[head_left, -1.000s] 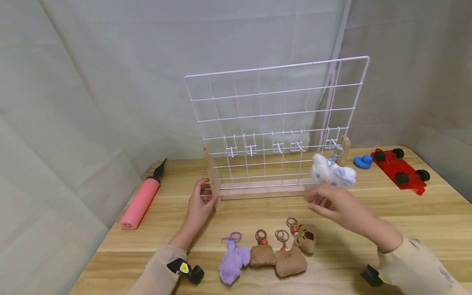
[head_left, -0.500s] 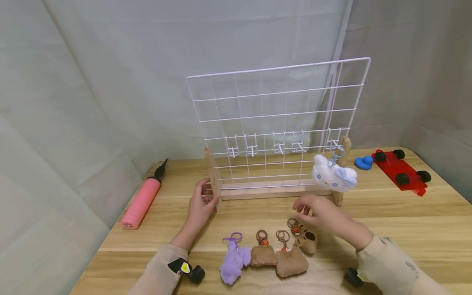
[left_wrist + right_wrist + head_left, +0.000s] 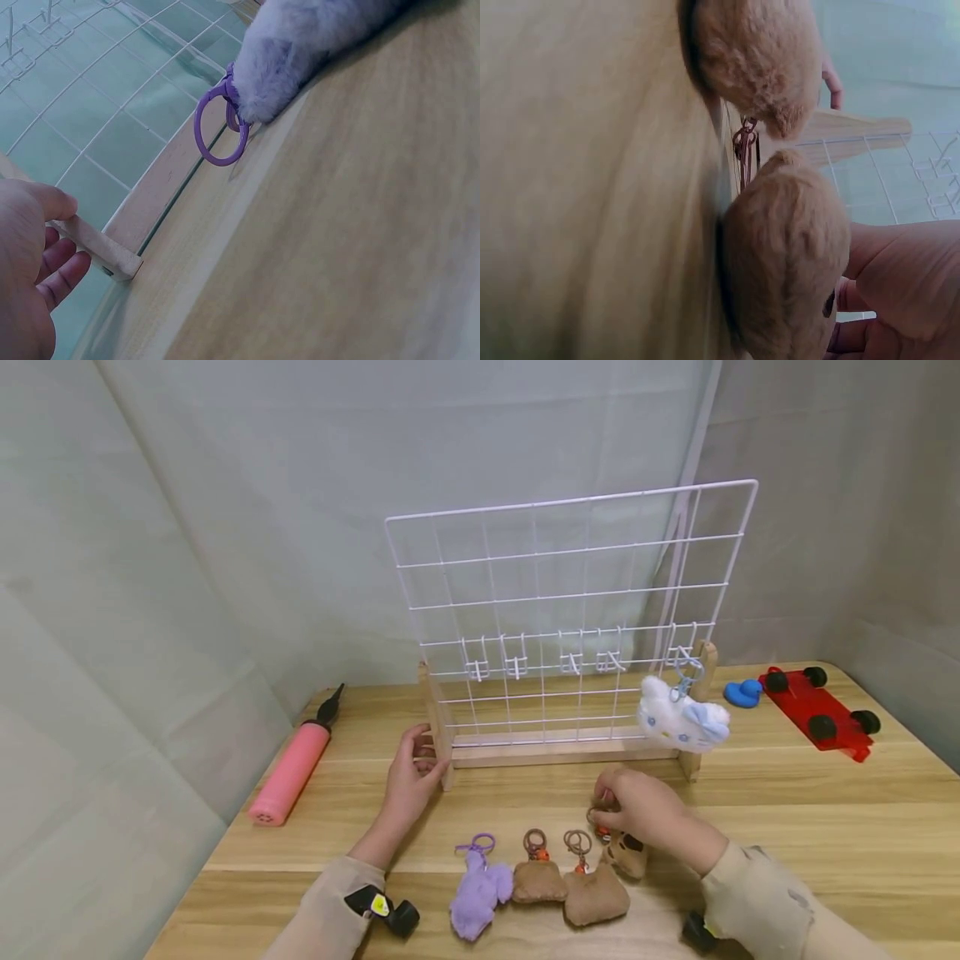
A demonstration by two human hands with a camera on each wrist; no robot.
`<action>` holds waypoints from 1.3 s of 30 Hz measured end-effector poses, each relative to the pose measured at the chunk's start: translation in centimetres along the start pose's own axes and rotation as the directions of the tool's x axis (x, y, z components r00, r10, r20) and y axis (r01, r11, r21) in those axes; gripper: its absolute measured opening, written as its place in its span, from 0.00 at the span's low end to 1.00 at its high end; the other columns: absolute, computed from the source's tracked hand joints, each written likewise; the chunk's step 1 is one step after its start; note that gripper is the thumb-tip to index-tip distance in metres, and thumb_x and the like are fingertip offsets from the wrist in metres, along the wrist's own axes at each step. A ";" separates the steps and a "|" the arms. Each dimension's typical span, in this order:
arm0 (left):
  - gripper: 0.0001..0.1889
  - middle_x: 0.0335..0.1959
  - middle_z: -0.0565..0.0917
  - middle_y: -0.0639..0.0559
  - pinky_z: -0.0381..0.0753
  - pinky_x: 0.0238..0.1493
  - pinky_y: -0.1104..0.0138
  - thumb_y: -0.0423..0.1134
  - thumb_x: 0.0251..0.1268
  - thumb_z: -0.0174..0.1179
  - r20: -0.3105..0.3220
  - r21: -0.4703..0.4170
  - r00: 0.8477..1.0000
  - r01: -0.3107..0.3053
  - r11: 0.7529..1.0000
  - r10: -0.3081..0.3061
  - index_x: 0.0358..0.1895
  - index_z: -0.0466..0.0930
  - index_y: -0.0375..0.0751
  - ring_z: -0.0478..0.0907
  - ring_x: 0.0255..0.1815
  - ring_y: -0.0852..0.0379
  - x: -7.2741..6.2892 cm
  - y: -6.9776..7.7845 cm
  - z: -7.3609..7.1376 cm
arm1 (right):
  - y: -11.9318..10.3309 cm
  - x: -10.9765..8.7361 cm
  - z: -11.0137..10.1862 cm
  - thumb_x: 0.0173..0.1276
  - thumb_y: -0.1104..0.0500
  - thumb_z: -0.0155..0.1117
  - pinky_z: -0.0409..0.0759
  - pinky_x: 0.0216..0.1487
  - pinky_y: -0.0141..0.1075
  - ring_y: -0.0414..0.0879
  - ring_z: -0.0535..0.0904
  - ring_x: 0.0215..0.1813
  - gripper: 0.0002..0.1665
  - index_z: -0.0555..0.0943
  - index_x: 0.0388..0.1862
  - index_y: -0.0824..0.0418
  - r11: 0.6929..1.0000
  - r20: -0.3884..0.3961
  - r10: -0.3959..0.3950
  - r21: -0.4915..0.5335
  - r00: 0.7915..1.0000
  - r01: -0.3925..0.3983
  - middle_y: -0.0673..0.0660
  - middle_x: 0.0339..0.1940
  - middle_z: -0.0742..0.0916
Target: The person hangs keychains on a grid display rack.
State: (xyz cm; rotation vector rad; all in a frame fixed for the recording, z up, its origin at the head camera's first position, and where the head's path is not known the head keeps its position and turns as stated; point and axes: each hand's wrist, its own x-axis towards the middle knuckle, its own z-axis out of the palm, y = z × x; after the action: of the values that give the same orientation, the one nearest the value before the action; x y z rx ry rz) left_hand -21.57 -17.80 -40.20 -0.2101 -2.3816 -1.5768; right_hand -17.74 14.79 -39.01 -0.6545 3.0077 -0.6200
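My left hand [image 3: 408, 777] grips the wooden side post [image 3: 97, 244] of a white wire grid rack [image 3: 555, 589], thumb in front and fingers curled behind. My right hand [image 3: 648, 810] is over a brown plush bear keychain [image 3: 625, 856]. Its thumb and fingers are loosely bent around the key ring, with a gap between them; the hand partly hides the bear. In the right wrist view its fingers show behind a brown plush [image 3: 784, 262]. A white plush cat keychain [image 3: 682, 718] with a blue bow hangs from the rack's rightmost hook [image 3: 681, 653].
Two more brown plush keychains [image 3: 596, 896] and a purple plush keychain [image 3: 476, 893] lie on the wooden table [image 3: 300, 877]. Several white hooks [image 3: 572, 662] line the grid. A pink pump [image 3: 291, 772] lies left; a blue duck [image 3: 744, 693] and red wheeled toy [image 3: 817, 710] lie right.
My right hand has moved left and down from beside the hanging white cat to the brown bear keychain. My left hand stays on the rack's post.
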 end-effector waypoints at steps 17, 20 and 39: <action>0.29 0.52 0.74 0.29 0.79 0.43 0.73 0.21 0.58 0.60 -0.003 0.012 1.000 0.003 1.000 -0.003 0.63 0.61 0.28 0.75 0.50 0.39 -0.4 1.1 -0.1 | -0.6 -0.2 0.4 0.53 0.58 0.74 0.71 0.25 0.30 0.36 0.72 0.26 0.10 0.80 0.31 0.53 0.998 -0.019 0.025 -0.062 1.000 -0.026 0.45 0.23 0.78; 0.29 0.52 0.75 0.29 0.80 0.43 0.72 0.21 0.58 0.60 -0.002 0.017 1.000 -0.004 1.000 0.004 0.63 0.61 0.28 0.75 0.49 0.39 -0.5 1.3 -0.1 | -0.5 -0.2 0.4 0.55 0.59 0.73 0.72 0.26 0.30 0.36 0.73 0.26 0.09 0.80 0.30 0.54 0.998 -0.041 0.001 -0.065 0.999 -0.004 0.45 0.22 0.80; 0.31 0.54 0.75 0.32 0.79 0.42 0.75 0.23 0.57 0.62 -0.014 -0.009 1.000 -0.026 1.000 0.026 0.65 0.61 0.33 0.76 0.49 0.43 0.7 -2.5 0.3 | -0.1 -0.8 -1.9 0.58 0.63 0.70 0.75 0.29 0.27 0.31 0.75 0.26 0.06 0.81 0.27 0.54 0.990 -0.080 -0.127 0.057 0.989 0.132 0.43 0.22 0.83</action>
State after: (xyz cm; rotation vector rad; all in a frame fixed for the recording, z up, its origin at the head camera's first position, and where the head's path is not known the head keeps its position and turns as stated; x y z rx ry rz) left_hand -22.96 -18.47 -42.26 -0.2306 -2.3519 -1.5730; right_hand -17.14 15.78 -37.31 -0.8469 3.0194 -0.7569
